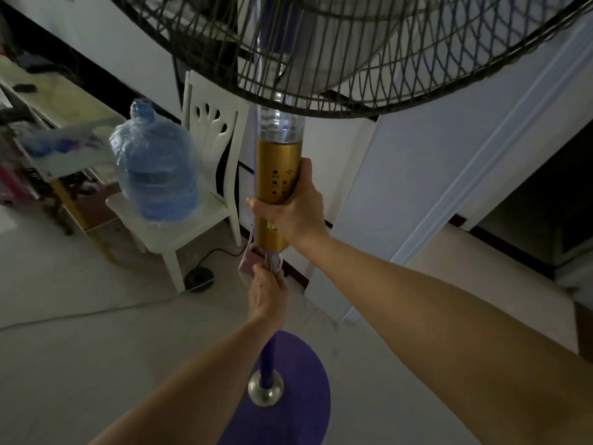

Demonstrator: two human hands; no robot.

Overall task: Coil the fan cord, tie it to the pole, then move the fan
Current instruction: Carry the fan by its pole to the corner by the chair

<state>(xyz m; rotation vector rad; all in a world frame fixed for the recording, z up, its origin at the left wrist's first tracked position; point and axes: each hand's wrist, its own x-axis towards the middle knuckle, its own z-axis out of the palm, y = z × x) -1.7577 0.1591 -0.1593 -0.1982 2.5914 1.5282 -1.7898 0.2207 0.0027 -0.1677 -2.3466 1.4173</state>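
Gripping pedestal fan (279, 187) two-handed: right hand (293, 210) wrapped round gold control column, left hand (268, 292) closed on pole (267, 364) below, white cord (278, 263) bundled just above. Top-heavy (wide grille overhead), rigid, smooth; round base (301, 390) over floor, likely tips

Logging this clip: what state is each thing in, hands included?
Fan: upright, blades not visibly spinning.
Right hand: closed around gold control column.
Left hand: closed around pole, over white cord.
Base: over the floor; contact unclear.
Water jug: upright on white chair.
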